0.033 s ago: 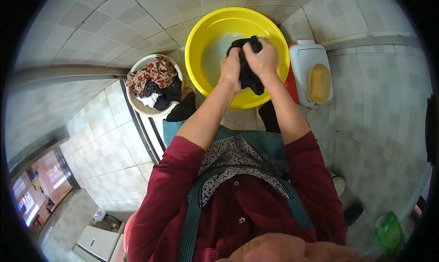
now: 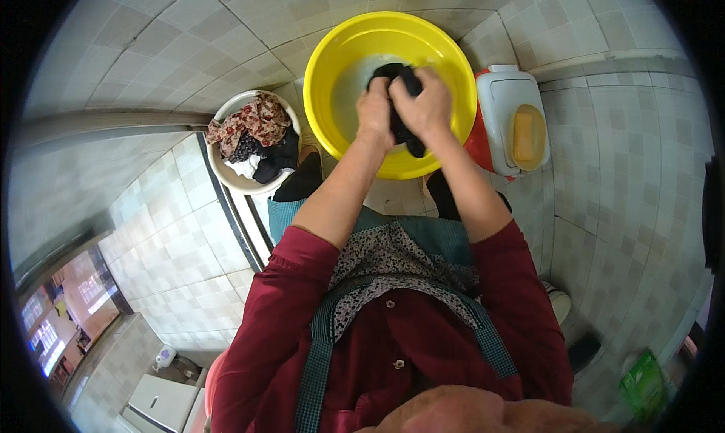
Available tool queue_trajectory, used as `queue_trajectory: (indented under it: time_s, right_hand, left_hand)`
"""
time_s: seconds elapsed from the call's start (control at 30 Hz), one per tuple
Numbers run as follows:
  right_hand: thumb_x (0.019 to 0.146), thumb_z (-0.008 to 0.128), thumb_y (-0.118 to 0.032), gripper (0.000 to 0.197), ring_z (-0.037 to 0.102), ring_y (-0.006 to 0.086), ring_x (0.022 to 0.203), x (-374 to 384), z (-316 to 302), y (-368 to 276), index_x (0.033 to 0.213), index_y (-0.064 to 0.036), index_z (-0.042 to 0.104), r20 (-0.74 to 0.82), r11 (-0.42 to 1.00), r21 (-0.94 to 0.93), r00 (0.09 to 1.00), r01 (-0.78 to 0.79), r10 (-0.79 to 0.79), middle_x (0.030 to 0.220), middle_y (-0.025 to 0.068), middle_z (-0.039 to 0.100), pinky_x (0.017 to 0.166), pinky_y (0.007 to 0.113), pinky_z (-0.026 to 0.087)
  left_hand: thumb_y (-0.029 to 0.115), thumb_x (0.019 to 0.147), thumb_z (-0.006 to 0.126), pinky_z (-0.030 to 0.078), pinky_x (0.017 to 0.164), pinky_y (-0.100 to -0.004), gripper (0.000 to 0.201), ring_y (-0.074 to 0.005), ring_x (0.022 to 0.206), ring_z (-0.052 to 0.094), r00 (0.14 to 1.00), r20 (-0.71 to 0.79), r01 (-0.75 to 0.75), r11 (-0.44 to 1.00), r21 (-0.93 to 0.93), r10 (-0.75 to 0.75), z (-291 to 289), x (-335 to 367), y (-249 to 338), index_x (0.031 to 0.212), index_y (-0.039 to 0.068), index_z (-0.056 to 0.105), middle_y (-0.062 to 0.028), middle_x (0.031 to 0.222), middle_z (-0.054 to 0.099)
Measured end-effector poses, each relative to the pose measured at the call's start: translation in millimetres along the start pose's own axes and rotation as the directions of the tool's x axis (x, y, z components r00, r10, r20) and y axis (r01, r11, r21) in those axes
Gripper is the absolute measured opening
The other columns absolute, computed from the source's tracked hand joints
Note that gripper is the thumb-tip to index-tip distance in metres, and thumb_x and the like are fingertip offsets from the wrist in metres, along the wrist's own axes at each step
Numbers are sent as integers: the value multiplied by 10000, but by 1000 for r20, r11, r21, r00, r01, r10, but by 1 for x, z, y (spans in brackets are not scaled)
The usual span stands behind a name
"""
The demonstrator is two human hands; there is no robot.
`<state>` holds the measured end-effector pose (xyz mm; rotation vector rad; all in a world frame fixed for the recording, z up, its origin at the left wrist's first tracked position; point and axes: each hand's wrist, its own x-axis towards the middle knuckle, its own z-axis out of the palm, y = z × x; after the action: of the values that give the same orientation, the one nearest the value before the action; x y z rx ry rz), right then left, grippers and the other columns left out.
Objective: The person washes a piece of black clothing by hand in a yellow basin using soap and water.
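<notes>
A black cloth [image 2: 398, 121], bunched up, is held over the yellow basin [image 2: 320, 85] in front of me. My left hand [image 2: 374, 117] grips its left side with the fingers curled in. On the other side my right hand [image 2: 425, 106] is closed round the cloth, its fingers slightly blurred. The two hands are close together, and a dark end of the cloth hangs below them near the basin's near wall. Cloudy water [image 2: 353, 93] shows in the basin to the left of my hands. What kind of garment the cloth is, I cannot tell.
Left of the yellow basin stands a white basin [image 2: 217, 163] with a floral cloth [image 2: 260, 123] and dark and white clothes. To the right, a light grey lidded box [image 2: 502, 93] carries a dish with an orange bar [image 2: 523, 137]. A green package [image 2: 643, 384] lies at the lower right.
Both hands have shifted slightly left, and the right one has also come a little nearer to me. The cloth looks more tightly bunched between them.
</notes>
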<state>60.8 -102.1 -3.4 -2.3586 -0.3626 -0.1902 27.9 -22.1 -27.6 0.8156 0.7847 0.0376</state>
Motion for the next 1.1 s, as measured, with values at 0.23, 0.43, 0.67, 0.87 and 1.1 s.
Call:
queue_trajectory:
  time_s: [0.23,0.43,0.67,0.87,1.1]
  right_hand:
    - [751,619,-326,310,608,394,805,4,2,7,774,-17,619,-42,995,-93,998,-40,36,807,192,618,726,457,485]
    - [767,642,-378,603,574,383,1069,31,-8,62,1117,109,581,-1,942,231,968,-243,250,1115,288,601,909,414,439]
    - [761,705,-285,419,595,220,965,9,-26,31,1020,34,622,489,851,487,869,-196,-79,1052,140,613,841,317,459]
    - [772,686,-317,330,603,312,939,-74,-29,-47,934,-36,626,676,891,354,582,282,-453,1013,139,552,819,398,493]
    - [769,632,-305,337,632,392,781,-14,29,29,932,-11,604,131,967,-254,990,-14,49,855,206,643,692,466,505]
  left_hand:
    - [281,861,515,512,732,-377,341,-240,824,593,961,108,273,937,-218,-254,5,-10,4,1071,20,580,-122,937,605]
    - [327,853,576,476,868,-361,514,-262,1011,578,979,173,112,994,-13,-108,-1,-13,5,1254,18,489,-161,1139,583]
    - [548,927,403,438,965,-462,568,-282,1148,530,889,326,403,889,-219,-322,-19,-3,-19,1337,156,433,-123,1282,518]
    - [507,954,382,487,861,-388,490,-246,1002,583,899,434,284,827,-485,-54,-57,6,-51,1175,107,557,-95,1098,596]
    - [359,1000,336,454,935,-433,386,-258,1029,578,907,-29,401,881,-251,-421,-29,14,-42,1209,95,524,-96,1146,599]
